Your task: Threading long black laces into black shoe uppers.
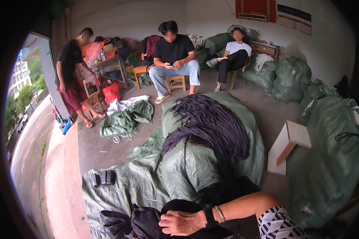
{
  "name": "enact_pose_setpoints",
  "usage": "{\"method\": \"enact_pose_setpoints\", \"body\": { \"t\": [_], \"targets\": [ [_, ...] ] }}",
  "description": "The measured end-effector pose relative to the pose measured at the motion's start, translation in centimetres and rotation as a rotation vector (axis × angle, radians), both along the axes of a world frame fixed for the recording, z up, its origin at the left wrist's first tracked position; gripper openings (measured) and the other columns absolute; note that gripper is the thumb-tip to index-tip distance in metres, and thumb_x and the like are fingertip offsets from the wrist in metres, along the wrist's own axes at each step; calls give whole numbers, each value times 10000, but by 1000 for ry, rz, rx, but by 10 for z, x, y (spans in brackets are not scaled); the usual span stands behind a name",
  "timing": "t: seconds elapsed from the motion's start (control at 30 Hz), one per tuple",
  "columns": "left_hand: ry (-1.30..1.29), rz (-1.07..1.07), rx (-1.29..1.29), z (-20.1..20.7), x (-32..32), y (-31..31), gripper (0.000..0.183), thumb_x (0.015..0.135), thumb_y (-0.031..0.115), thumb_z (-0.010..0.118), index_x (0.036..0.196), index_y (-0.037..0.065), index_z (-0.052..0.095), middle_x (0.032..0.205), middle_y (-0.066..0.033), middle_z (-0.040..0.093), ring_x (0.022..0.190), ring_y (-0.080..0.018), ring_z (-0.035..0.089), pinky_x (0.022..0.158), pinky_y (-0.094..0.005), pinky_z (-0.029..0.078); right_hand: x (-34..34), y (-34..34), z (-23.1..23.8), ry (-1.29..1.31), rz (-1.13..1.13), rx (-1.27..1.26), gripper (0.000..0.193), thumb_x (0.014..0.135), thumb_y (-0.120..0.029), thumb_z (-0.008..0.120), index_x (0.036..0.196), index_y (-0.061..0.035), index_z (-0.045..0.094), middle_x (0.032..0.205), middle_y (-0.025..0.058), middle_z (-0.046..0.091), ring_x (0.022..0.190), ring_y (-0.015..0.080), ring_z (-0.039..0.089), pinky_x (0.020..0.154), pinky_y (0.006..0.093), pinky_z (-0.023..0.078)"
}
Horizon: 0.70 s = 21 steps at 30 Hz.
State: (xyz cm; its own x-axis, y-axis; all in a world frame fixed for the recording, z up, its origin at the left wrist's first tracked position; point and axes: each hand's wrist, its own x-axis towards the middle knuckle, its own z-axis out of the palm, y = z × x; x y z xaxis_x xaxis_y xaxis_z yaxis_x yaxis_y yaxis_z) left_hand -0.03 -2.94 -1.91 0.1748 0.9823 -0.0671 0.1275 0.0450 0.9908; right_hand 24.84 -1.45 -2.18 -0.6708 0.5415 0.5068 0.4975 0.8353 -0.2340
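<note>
My right hand [182, 222] reaches in from the right, wearing a black watch [210, 217] and a bracelet [219, 214]. Its fingers are curled closed against the edge of a black fabric bag [145, 220]; what lies inside them is hidden. My left hand is out of view. Ahead, a thick bundle of dark purple cords or fabric strips [211, 119] drapes over a bulky green woven sack [191, 163]. Some dark strands hang down toward my right arm. Small black box-shaped items [107, 177] sit on the green sheet [133, 183] to the left.
A white wooden stool [291, 137] lies tipped at the right, beside large stuffed green sacks [327, 155]. Two people sit at the back and another stands by a wooden chair [93, 93]. Crumpled green sacking [127, 117] lies on the floor; a doorway opens at left.
</note>
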Motion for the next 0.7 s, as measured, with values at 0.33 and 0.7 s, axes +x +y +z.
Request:
{"method": "enact_pose_setpoints", "body": {
  "t": [0.33,0.7],
  "targets": [
    [-112,35,-220,-18,-9,-1,160,931,216,592,797,129,592,692,58,564,553,-28,468,490,-178,354,-2,38,2,-231,163,152,232,684,-330,716,740,-131,611,909,18,510,989,217,460,847,371,352],
    [-71,8,-221,-5,-5,-2,203,936,248,578,769,133,577,662,57,543,551,-25,438,484,-187,319,4,60,15,-286,408,-15,188,755,-216,656,718,-88,523,862,56,489,906,233,481,707,327,470]
  ]
}}
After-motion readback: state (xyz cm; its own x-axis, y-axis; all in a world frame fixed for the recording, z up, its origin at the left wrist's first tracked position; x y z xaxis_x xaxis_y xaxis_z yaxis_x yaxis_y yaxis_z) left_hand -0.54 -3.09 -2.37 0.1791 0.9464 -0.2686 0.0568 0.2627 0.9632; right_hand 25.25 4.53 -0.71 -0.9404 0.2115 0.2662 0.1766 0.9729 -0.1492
